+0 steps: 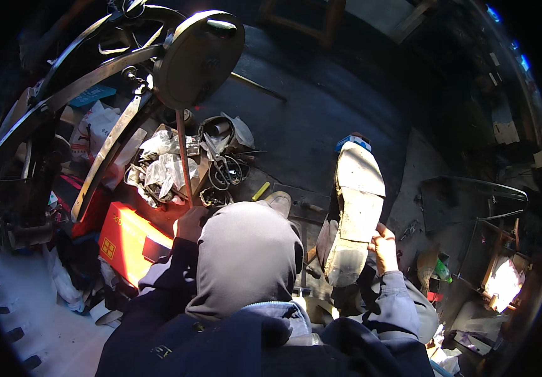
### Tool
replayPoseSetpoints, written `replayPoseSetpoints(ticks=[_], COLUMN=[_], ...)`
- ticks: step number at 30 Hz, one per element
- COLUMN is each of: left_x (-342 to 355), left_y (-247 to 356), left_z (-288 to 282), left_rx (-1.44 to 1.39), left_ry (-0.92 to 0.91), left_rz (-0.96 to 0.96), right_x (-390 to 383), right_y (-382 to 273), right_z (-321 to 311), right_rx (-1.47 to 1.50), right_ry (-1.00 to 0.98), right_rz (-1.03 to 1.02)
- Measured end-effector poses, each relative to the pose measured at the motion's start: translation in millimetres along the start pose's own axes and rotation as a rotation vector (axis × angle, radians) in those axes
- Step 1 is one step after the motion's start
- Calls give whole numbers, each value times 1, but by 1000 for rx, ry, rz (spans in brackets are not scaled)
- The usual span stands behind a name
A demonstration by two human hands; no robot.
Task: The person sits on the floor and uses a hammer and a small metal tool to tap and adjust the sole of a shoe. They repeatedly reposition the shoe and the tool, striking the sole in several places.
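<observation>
I have the shoe sole-up, long axis running away from me, immediately left of the nearer right hand pinching its edge; the left hand, by the reddish rod, I can't read.

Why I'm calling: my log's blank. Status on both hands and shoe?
Right hand holding shoe by its edge, sole showing. Left hand partly hidden behind grey-clad knee; grip unclear.
</observation>
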State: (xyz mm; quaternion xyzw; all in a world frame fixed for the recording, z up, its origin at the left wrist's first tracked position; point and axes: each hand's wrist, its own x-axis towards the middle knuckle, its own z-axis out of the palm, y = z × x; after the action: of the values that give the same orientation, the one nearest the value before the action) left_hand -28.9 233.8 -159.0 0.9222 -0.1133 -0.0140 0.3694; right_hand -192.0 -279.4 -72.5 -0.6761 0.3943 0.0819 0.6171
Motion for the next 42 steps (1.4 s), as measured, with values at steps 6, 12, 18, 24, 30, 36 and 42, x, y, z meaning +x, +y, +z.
replayPoseSetpoints(ticks=[6, 12, 18, 24, 30, 36, 42], left_x=[114, 175, 170, 163, 162, 162, 165], left_y=[98, 154, 158, 144, 132, 128, 128], left_z=[50, 114, 164, 177, 182, 178, 172], left_rx=[-411, -779, -662, -719, -633, -772, -793], left_ry=[-244, -516, -680, -795, -650, -754, -758], left_rz=[-138, -274, -166, -166, -209, -437, -344], right_x=[67, 117, 156, 164, 157, 155, 152], right_y=[17, 1, -13, -24, -41, -48, -53], right_z=[27, 75, 114, 138, 144, 157, 168], right_rx=[-49, 251, 473, 304, -54, -765, -1037], right_ry=[4, -116, -247, -275, -467, -333, -140], right_rz=[177, 224, 211, 128, -27, -250, -463])
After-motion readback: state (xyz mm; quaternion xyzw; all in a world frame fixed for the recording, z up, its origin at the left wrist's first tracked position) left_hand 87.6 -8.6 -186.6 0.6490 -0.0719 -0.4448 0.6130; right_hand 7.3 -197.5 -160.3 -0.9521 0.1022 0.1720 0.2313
